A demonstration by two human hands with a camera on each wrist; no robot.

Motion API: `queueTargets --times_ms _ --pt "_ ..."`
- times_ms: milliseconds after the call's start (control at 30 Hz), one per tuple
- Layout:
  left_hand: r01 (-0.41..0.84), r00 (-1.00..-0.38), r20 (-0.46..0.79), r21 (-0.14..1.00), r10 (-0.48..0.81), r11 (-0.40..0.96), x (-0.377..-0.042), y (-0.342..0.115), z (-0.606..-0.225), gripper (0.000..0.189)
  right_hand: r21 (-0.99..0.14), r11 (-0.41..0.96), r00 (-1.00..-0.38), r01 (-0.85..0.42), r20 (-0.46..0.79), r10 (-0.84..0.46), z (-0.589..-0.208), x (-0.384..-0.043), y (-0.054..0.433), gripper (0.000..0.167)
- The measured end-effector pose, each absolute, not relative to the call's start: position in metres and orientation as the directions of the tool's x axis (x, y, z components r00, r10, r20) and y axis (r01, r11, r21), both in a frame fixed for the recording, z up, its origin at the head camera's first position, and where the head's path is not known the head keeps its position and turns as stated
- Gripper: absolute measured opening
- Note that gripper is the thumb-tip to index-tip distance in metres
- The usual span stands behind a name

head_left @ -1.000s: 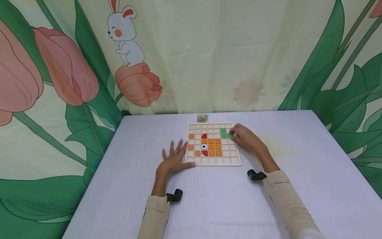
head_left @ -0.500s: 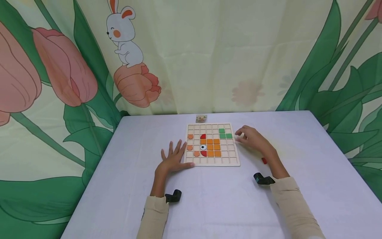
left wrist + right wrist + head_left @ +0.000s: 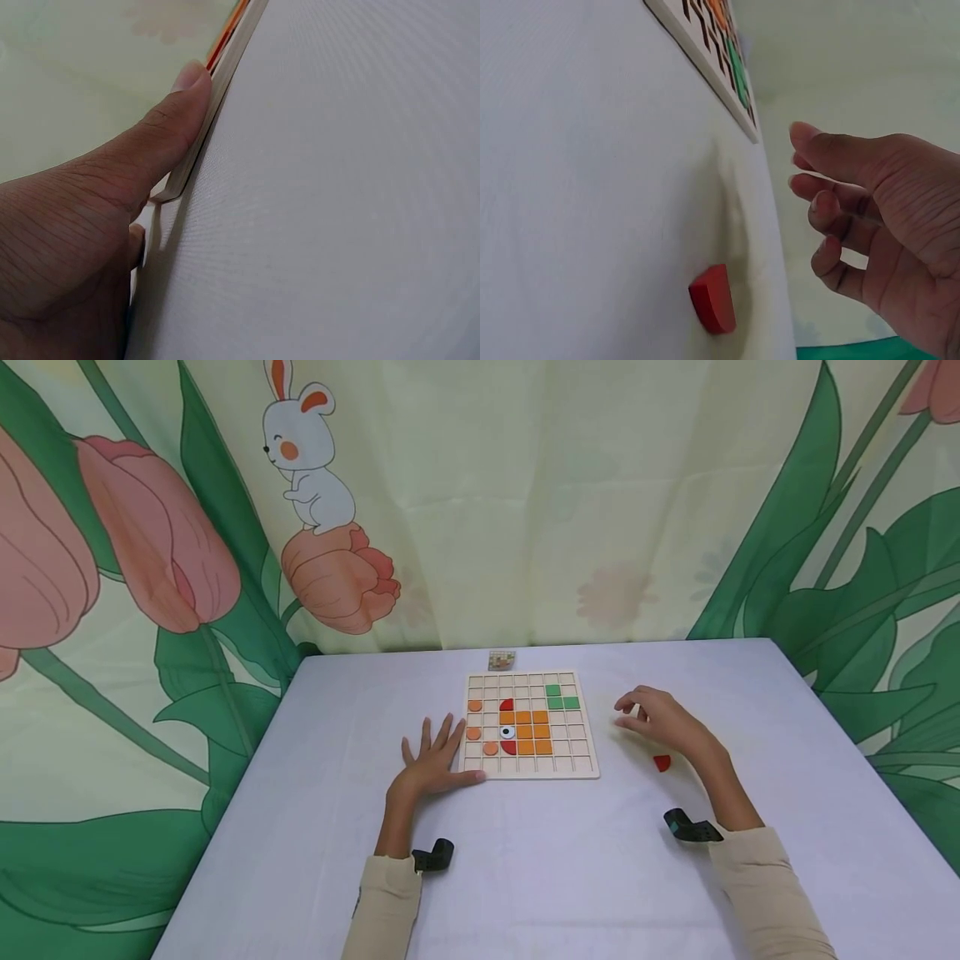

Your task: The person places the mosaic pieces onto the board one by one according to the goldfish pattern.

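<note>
A pale grid board (image 3: pixel 529 767) lies on the table with orange squares (image 3: pixel 533 732), green squares (image 3: pixel 554 702), red quarter-round pieces (image 3: pixel 507 747), an eye piece (image 3: pixel 507 732) and orange discs (image 3: pixel 473 733) in its cells. My left hand (image 3: pixel 429 770) rests at the board's lower left corner, fingers spread, thumb on the near rim. To the right of the board my right hand (image 3: pixel 660 718) hovers above the cloth, its fingers loosely curled and nothing between them. Below that hand a red quarter-round piece (image 3: pixel 714 299) lies on the cloth.
A small patterned card (image 3: pixel 502 660) lies behind the board, near the table's far edge. White cloth covers the table (image 3: pixel 570 877). A printed curtain (image 3: pixel 487 510) hangs directly behind it.
My right hand has left the green square at the board's right side and moved right, toward me. The loose red piece has come into sight under it. The left hand stays put.
</note>
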State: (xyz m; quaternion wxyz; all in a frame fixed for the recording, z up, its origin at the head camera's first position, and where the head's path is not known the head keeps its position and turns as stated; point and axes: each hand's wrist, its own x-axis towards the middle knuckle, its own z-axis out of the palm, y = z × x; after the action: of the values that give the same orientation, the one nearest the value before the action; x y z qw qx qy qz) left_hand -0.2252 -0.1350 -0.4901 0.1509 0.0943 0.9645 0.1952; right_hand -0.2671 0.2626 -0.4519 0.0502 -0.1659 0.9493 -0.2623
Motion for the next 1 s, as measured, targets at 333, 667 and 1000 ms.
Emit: queueTargets --times_ms 333,667,1000 --pt "0.115 -0.935 -0.261 0.416 0.239 0.902 -0.227 -0.135 -0.493 0.108 -0.541 0.811 -0.943 -0.221 -0.095 -0.320 -0.453 -0.246 0.294 0.035" --pt "0.119 -0.934 -0.258 0.427 0.247 0.896 -0.228 -0.137 -0.494 0.108 -0.545 0.815 -0.924 -0.195 -0.177 -0.339 -0.458 -0.231 0.309 0.048" --pt "0.118 -0.930 -0.270 0.421 0.249 0.899 -0.227 -0.137 -0.493 0.107 -0.586 0.774 -0.907 -0.241 -0.149 -0.395 -0.465 -0.231 0.309 0.027"
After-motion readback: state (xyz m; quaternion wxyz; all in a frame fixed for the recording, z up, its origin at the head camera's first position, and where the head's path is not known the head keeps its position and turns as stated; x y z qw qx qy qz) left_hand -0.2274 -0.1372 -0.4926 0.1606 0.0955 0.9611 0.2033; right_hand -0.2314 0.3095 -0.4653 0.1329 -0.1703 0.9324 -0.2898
